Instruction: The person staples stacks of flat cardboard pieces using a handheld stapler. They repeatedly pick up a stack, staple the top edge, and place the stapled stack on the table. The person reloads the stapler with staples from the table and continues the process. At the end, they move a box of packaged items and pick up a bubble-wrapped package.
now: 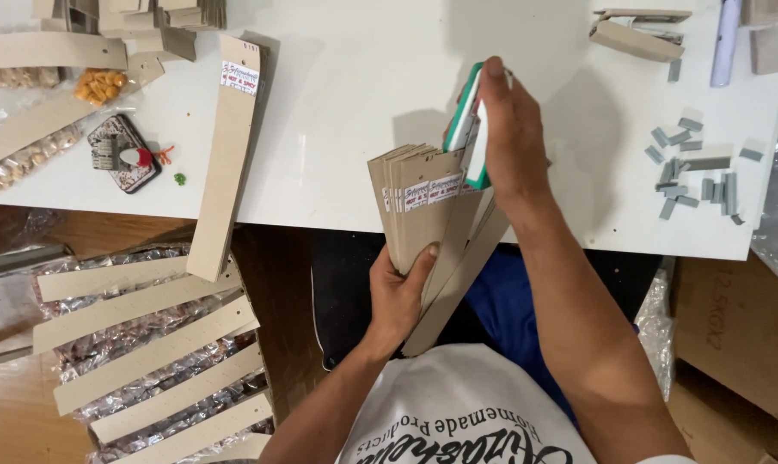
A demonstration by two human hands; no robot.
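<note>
A: Left hand (398, 296), what's it got?

B: Fingers wrapped around a fanned stack of cardboard strips (419, 206), upright at the white table (363, 77) edge; too tight to count.

A: And the right hand (511, 137)?

B: Closed on a green-and-white stapler (466, 129), pressed to the stack's top.

A: Elsewhere?

B: One long strip (226, 155) overhangs the edge; five strip-topped packets (148, 352) below; loose staple bars (694, 167) right.
</note>
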